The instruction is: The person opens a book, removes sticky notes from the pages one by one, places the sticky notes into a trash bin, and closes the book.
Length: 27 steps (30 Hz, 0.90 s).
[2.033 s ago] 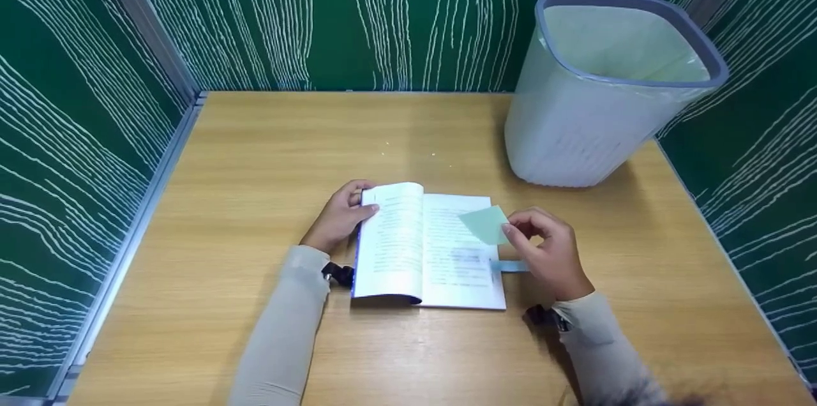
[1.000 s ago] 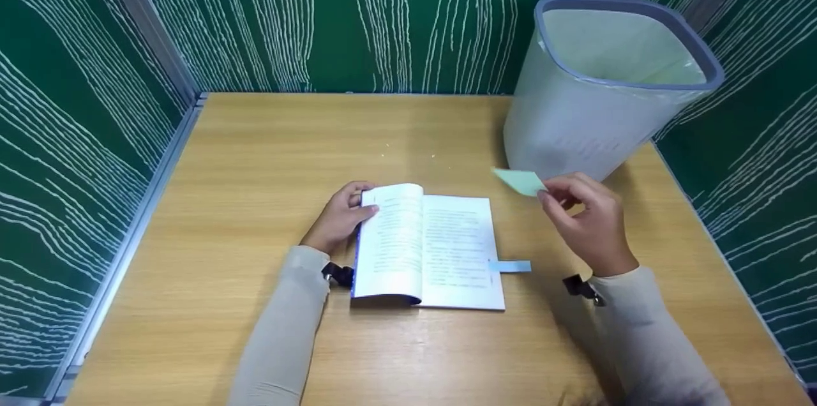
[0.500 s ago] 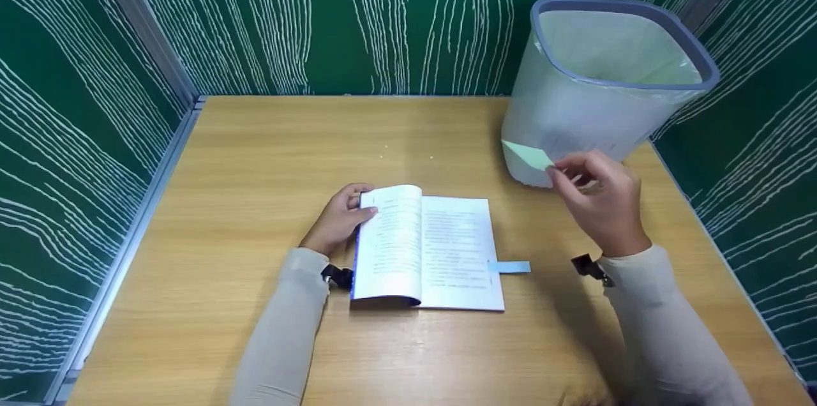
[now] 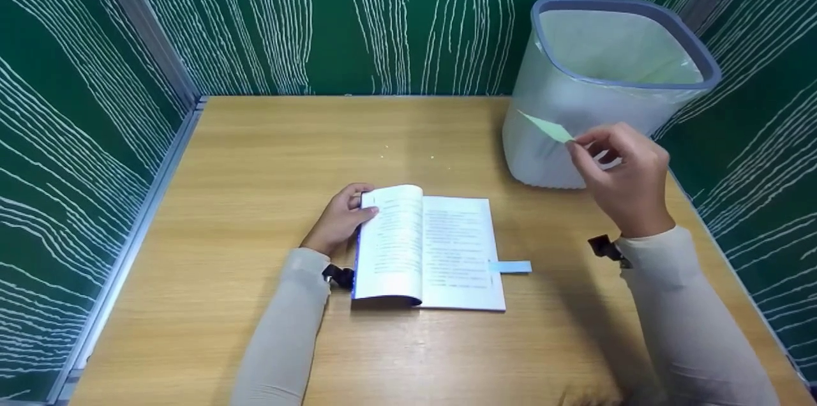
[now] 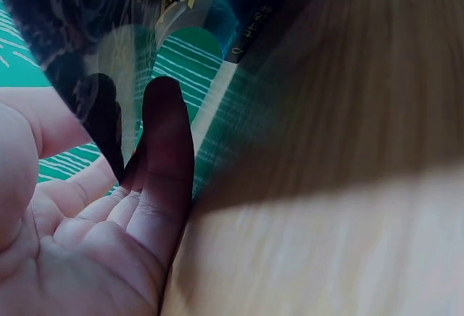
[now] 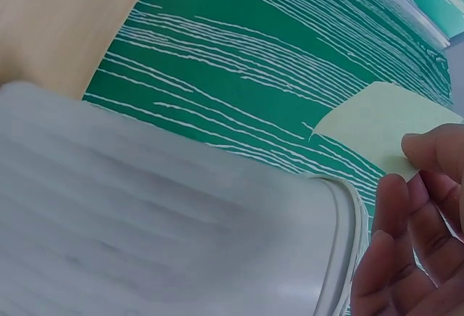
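Note:
An open book (image 4: 456, 233) lies on the table, a blue paper tab (image 4: 514, 267) sticking out past its right edge. My left hand (image 4: 338, 218) grips the book's left side, thumb on the page and fingers behind the cover. In the left wrist view, the dark glossy cover (image 5: 65, 11) with gold lettering curves over that hand (image 5: 109, 236). Between thumb and fingertips my right hand (image 4: 629, 176) pinches a pale green sticky note (image 4: 549, 127), which overlaps the bin's front wall in the head view. The right wrist view shows the note (image 6: 377, 124) held by one corner.
A whitish waste bin (image 4: 562, 99) with a grey-blue rim and a liner stands at the table's back right; its side (image 6: 159, 207) fills much of the right wrist view. Green panels (image 4: 332, 23) with white wavy lines enclose the table (image 4: 255, 157). Tiny white specks lie behind the book.
My right hand has carried the green sticky note from over the right page up and rightward to the front of the bin. The left hand and book have stayed put.

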{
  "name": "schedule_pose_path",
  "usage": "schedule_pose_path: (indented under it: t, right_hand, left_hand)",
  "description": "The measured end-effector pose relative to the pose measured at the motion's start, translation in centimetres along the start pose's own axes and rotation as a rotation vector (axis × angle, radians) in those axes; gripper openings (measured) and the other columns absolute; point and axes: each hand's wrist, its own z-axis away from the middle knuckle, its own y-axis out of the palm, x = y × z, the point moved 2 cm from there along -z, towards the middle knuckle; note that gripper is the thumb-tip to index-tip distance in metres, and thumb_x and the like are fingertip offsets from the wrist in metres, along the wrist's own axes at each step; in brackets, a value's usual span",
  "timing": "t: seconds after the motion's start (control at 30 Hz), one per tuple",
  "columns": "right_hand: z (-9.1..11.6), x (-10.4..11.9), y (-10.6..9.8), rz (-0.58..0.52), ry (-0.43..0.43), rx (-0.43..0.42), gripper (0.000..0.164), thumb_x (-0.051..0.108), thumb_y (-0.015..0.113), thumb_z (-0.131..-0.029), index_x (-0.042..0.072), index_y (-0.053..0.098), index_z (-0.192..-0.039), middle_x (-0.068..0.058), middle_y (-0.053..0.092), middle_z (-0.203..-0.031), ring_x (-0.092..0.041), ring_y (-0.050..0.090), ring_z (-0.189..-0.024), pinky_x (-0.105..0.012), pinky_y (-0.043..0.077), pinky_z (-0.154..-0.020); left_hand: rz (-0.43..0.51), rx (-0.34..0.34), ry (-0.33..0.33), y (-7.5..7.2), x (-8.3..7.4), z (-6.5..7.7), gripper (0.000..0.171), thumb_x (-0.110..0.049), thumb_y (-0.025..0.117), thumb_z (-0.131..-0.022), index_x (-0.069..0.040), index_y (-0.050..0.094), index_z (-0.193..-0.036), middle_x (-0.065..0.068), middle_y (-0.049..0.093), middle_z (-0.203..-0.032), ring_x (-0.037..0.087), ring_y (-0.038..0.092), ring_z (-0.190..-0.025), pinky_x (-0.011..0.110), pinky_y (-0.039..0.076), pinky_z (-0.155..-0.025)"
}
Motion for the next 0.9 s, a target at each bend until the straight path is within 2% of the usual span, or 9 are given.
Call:
schedule_pose_path:
  t: [0.1,0.23,0.33,0.6,0.77,0.9]
  right_hand:
    - [-0.3,0.0,-0.2,0.011,0.007,-0.006,0.011,0.004,0.081,-0.088,0.003,0.078,-0.098,-0.009,0.074,-0.094,-0.007,0.06,-0.079,-0.013,0.05,-0.076]
    - [-0.7,1.5,-0.5,0.015,0.01,-0.027,0.009,0.0,0.08,-0.087,-0.002,0.075,-0.095,-0.016,0.072,-0.091,-0.007,0.056,-0.077,-0.012,0.048,-0.075]
    - [-1.0,1.9,-0.7,0.028,0.003,-0.034,0.009,0.0,0.08,-0.087,-0.003,0.074,-0.094,-0.017,0.071,-0.09,-0.007,0.055,-0.077,-0.011,0.047,-0.075]
    - [-2.0,1.6,-1.1,0.105,-0.031,-0.063,0.012,0.005,0.079,-0.089,-0.004,0.073,-0.095,-0.02,0.068,-0.088,-0.019,0.053,-0.072,-0.008,0.043,-0.074]
    - [-2.6,1.7,-1.4,0.117,-0.047,-0.079,0.014,0.008,0.077,-0.092,-0.005,0.073,-0.093,-0.021,0.065,-0.085,-0.019,0.049,-0.073,-0.012,0.041,-0.071]
    - [-2.8,1.0,-1.4,0.126,-0.044,-0.09,0.017,0.015,0.076,-0.094,-0.002,0.074,-0.093,-0.018,0.065,-0.084,-0.018,0.049,-0.073,-0.014,0.041,-0.07]
  left_hand:
    - [0.002,0.001,0.0,0.0,0.0,0.0,0.046,-0.001,0.064,-0.099,-0.008,0.05,-0.142,0.019,0.071,-0.119,0.027,0.075,-0.092,0.032,0.061,-0.074]
    - [-0.005,0.0,-0.011,0.0,-0.1,0.0,0.045,-0.002,0.064,-0.099,-0.01,0.051,-0.141,0.018,0.071,-0.119,0.027,0.075,-0.093,0.032,0.061,-0.074]
    - [-0.007,-0.003,-0.015,0.0,-0.1,0.0,0.045,-0.002,0.064,-0.099,-0.01,0.052,-0.141,0.018,0.071,-0.12,0.026,0.075,-0.092,0.032,0.061,-0.074]
    - [-0.027,-0.008,-0.006,0.0,-0.3,0.0,0.046,-0.002,0.066,-0.098,-0.007,0.052,-0.142,0.018,0.071,-0.12,0.023,0.074,-0.091,0.03,0.06,-0.074]
    - [-0.028,-0.011,-0.017,0.0,-0.2,0.0,0.045,-0.004,0.066,-0.099,-0.01,0.053,-0.141,0.016,0.072,-0.12,0.025,0.075,-0.092,0.031,0.06,-0.075]
    - [-0.024,-0.008,-0.018,0.0,-0.1,0.0,0.044,-0.005,0.066,-0.099,-0.011,0.053,-0.14,0.015,0.072,-0.12,0.027,0.075,-0.094,0.032,0.06,-0.075]
